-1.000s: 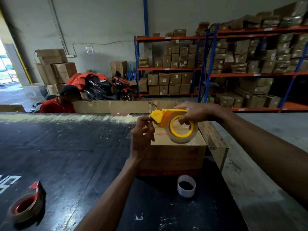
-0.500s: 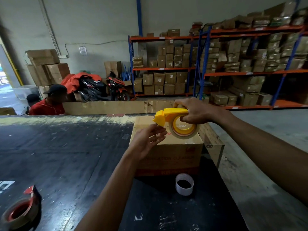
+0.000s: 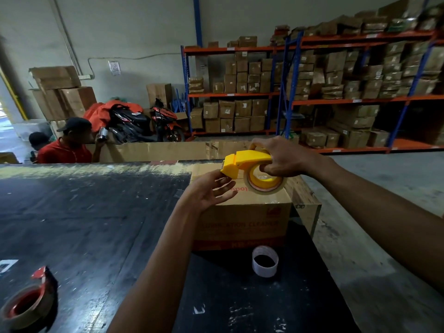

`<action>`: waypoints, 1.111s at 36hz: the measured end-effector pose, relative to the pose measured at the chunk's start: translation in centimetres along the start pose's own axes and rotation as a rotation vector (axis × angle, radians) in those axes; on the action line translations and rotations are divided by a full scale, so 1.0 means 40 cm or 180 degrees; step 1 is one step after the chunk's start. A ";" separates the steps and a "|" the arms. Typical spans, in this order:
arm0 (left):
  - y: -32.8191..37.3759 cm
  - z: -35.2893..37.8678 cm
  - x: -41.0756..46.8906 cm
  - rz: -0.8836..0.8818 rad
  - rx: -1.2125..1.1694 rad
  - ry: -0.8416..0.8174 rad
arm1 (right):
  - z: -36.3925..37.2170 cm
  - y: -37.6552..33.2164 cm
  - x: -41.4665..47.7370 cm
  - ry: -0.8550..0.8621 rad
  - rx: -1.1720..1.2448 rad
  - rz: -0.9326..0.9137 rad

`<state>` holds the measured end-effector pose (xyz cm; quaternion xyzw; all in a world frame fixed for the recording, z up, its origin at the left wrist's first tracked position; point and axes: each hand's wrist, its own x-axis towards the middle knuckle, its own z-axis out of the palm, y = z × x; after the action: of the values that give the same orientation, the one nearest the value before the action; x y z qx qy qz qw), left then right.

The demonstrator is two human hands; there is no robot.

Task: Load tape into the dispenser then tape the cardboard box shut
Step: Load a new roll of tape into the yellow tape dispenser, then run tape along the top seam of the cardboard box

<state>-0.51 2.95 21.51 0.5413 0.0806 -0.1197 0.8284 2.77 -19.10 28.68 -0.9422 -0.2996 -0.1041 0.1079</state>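
Observation:
A brown cardboard box (image 3: 245, 219) with red print stands on the black table (image 3: 84, 224). Above its top my right hand (image 3: 281, 159) grips a yellow tape dispenser (image 3: 247, 162) that carries a clear tape roll (image 3: 264, 185) on a yellow hub. My left hand (image 3: 211, 191) hovers palm up just under the dispenser's front end, fingers spread, holding nothing that I can make out. Whether a tape end touches the fingers I cannot tell.
An empty white tape core (image 3: 265, 261) stands on the table in front of the box. A red dispenser with tape (image 3: 28, 304) lies at the near left corner. A person in a red shirt (image 3: 64, 145) sits beyond the table. Shelves of boxes (image 3: 336, 87) fill the back.
My left hand went from pinched fingers beside the dispenser to an open palm beneath its front. The dispenser shifted slightly right and lower over the box.

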 end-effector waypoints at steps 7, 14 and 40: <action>0.038 0.014 0.046 0.0302 0.0512 0.0094 | 0.007 0.006 -0.019 0.0077 -0.0199 -0.0055; 0.107 0.083 0.150 0.0899 0.2339 0.0316 | 0.012 0.027 -0.053 0.0243 -0.0294 0.0491; -0.004 0.166 0.538 0.1234 0.4523 -0.0780 | 0.172 0.036 -0.097 0.0286 -0.0215 0.1723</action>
<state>20.11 -5.57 18.38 0.9335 -0.2059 -0.0542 0.2884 1.42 -20.51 20.89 -0.9855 -0.0282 -0.1231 0.1135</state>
